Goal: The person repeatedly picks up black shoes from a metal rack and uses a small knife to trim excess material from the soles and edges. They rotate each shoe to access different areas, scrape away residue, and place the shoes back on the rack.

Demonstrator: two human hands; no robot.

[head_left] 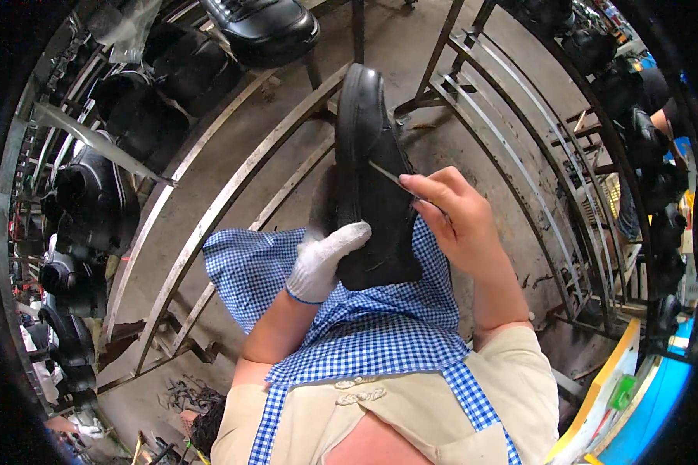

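Note:
A black leather shoe (374,170) stands on end above my lap, sole side to the left, toe pointing away. My left hand (327,260), in a white knitted glove, grips its heel end from below. My bare right hand (448,213) pinches a thin metal tool (388,177) whose tip touches the shoe's upper. A blue-and-white checked apron (349,333) covers my lap under the shoe.
Curved metal rack rails (233,194) run on the left with several black shoes (93,201) hung on them. Another black shoe (267,27) sits at the top. More rails (520,116) stand on the right, beside a person (659,116) and a yellow-edged blue surface (644,395).

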